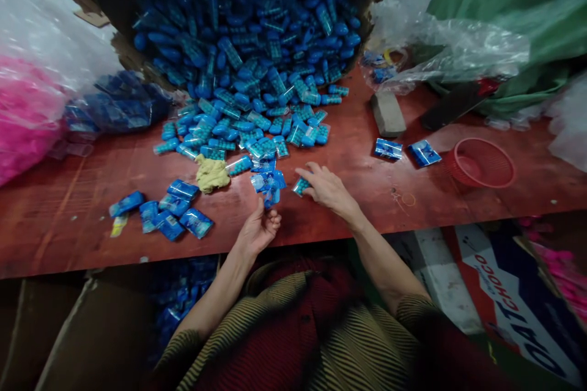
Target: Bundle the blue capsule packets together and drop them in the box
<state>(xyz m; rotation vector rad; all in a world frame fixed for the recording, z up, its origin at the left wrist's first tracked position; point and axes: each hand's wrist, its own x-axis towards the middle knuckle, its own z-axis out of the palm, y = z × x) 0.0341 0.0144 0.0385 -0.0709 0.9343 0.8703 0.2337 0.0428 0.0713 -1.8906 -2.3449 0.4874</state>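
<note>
The left hand (260, 229) is turned partly palm up with its fingers curled, its thumb at the lower edge of some blue wrappers (268, 181); whether it pinches one cannot be told. The right hand (324, 188) is palm down, with its fingers partly spread around a small bottle (301, 186) of blue-green balls on the red surface (348, 220); how firmly it grips cannot be told. The blue wrappers lie between the two hands, close to the front of a bottle pile (275, 88), which spills from a cardboard box (126, 49) at the back.

Left of the wrappers sits a crumpled yellow cloth (211, 173), and farther left a group of blue packets (170, 208) beside a yellow scrap (118, 225). On the right, two more packets (406, 151) lie in front of a grey block (388, 113), near a red basket (479, 162). At the far left stands a clear bag of pink things (27, 113); a green cloth (513, 6) hangs at the back right.
</note>
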